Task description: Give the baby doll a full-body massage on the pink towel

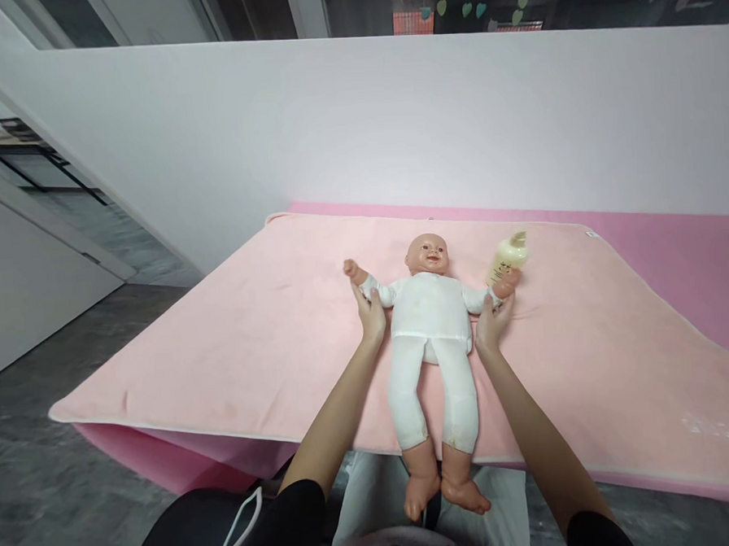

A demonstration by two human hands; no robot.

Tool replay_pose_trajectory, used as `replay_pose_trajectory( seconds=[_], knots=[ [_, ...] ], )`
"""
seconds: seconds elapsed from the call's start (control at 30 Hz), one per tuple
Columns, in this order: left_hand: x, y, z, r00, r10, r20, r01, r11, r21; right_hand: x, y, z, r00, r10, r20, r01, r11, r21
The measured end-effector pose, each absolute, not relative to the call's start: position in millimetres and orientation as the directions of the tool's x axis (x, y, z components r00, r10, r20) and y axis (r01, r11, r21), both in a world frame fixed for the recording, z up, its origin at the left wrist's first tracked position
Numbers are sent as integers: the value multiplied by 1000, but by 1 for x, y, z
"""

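A baby doll with a white cloth body lies face up on the pink blanket, its bare feet past the near edge. My left hand grips the doll's forearm on the left, just below its plastic hand. On the other side, my right hand holds the doll's right-hand-side forearm near the wrist. Both of the doll's arms are spread outward. Beside that second doll hand lies a feeding bottle with pale yellowish contents, partly hidden behind the doll's hand. My fingers are partly covered by the doll's sleeves.
The pink blanket covers a table with a darker pink cover showing at the right and back. A white wall rises behind it, with glass above. A white cable hangs near my left elbow.
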State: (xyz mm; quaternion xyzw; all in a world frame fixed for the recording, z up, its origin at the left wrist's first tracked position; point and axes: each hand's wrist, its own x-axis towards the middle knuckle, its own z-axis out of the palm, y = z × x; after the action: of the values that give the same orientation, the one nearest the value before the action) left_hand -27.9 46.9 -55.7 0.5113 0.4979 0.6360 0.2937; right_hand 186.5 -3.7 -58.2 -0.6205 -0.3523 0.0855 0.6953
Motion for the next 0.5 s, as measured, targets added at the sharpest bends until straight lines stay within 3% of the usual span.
replay_pose_trajectory(
  seconds=[0.17,0.3,0.4,0.5],
  knots=[
    [-21,41,-56,5,896,444,450,-399,799,175,-12,-54,402,766,501,691,106,-715],
    [-21,39,-55,122,886,448,571,-432,698,172,-13,-51,308,806,506,822,42,-568],
    [-21,40,-54,133,881,455,556,-446,701,172,-13,-51,316,810,494,811,39,-583],
    [-22,41,-54,88,887,452,488,-434,757,174,-11,-54,406,773,487,704,76,-707]
  ],
)
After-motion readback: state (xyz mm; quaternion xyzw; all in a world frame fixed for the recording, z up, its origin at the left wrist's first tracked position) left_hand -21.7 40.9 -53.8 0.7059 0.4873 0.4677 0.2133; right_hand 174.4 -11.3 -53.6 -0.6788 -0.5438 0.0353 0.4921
